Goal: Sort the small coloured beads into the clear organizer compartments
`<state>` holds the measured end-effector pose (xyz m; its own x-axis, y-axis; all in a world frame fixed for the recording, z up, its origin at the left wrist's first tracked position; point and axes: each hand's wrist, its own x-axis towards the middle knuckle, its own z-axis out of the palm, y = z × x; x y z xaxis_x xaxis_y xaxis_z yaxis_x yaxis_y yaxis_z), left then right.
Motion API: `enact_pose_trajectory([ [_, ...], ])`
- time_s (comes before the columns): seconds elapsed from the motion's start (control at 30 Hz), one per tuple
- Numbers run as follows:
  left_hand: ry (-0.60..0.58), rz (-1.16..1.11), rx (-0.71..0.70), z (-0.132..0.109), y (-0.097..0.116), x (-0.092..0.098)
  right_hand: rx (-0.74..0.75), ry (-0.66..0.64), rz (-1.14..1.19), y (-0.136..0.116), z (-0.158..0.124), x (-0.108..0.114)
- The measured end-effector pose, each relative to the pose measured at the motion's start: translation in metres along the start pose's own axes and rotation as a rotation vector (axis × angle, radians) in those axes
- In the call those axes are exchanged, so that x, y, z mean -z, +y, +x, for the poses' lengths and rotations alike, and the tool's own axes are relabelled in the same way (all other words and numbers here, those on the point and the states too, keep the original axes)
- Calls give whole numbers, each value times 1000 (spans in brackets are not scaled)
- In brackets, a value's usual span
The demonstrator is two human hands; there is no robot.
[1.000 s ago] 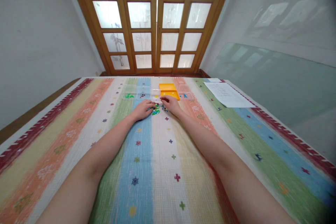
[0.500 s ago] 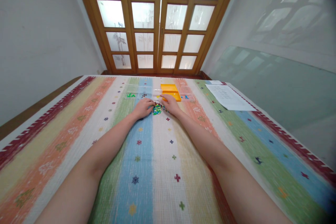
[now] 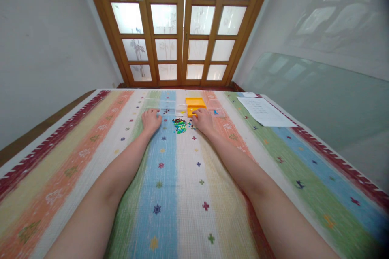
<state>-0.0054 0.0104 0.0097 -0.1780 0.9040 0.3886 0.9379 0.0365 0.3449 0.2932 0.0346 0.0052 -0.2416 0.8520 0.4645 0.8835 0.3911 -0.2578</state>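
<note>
My left hand [image 3: 152, 120] is over the left end of a clear compartment tray [image 3: 170, 104], fingers bent together, and hides the compartment there. Whatever its fingertips hold is too small to make out. Dark brown bits [image 3: 166, 111] and yellow bits [image 3: 182, 112] lie in other compartments. A pile of tiny mixed pieces [image 3: 180, 126], green, blue, yellow and brown, is on the cloth between my hands. My right hand [image 3: 203, 120] has its fingers curled at the front of the open yellow box [image 3: 195, 100], right of the pile; anything in them is hidden.
Right of the yellow box is a clear compartment [image 3: 213, 104] with blue pieces [image 3: 215, 112]. Printed paper sheets [image 3: 264, 111] lie farther right. A striped cloth [image 3: 191, 194] covers the table, and a glass-paned door [image 3: 182, 40] stands beyond it.
My left hand has moved left from the pile to the clear tray, covering the green pieces there. My right hand has shifted slightly right, away from the pile.
</note>
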Motion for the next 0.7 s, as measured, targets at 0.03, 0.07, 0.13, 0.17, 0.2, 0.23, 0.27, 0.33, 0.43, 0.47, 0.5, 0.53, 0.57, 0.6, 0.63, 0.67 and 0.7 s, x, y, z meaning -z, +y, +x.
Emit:
enact_pose_trajectory([
  [0.03, -14, 4, 6, 0, 0, 0, -27, 23, -14, 4, 0, 1],
  [0.07, -23, 7, 8, 0, 0, 0, -58, 46, -26, 8, 0, 1],
  [0.13, -29, 14, 10, -1, 0, 0, -123, 81, -43, 17, 1, 2],
  [0.17, -29, 18, 10, -1, 0, 1, -155, 95, -44, 23, 1, 2],
  [0.2, -30, 21, 11, -1, 0, 1, -184, 107, -37, 28, 2, 2],
  [0.23, -33, 23, 13, -2, 0, 1, -210, 118, -21, 34, 3, 2],
  [0.27, -37, 24, 16, -2, 0, 1, -231, 128, 2, 39, 5, 2],
  [0.33, -48, 22, 19, -1, 0, 1, -278, 153, 51, 50, 7, 3],
  [0.43, -49, 13, 14, 0, -2, -1, -373, 168, 72, 61, 9, 7],
  [0.47, -46, 9, 10, 0, -3, -2, -398, 160, 64, 62, 8, 9],
  [0.5, -42, 3, 4, 0, -4, -3, -410, 143, 54, 62, 7, 10],
  [0.53, -38, -4, -3, 1, -4, -4, -411, 123, 46, 61, 6, 12],
  [0.57, -35, -12, -10, 1, -5, -4, -405, 102, 43, 58, 4, 13],
  [0.6, -31, -22, -20, 1, -5, -5, -395, 84, 42, 55, 3, 15],
  [0.63, -27, -31, -30, 0, -5, -5, -384, 70, 46, 51, 2, 16],
  [0.67, -24, -38, -40, 0, -5, -6, -376, 59, 52, 47, 2, 18],
  [0.7, -22, -41, -49, 0, -5, -6, -370, 54, 55, 43, 2, 19],
])
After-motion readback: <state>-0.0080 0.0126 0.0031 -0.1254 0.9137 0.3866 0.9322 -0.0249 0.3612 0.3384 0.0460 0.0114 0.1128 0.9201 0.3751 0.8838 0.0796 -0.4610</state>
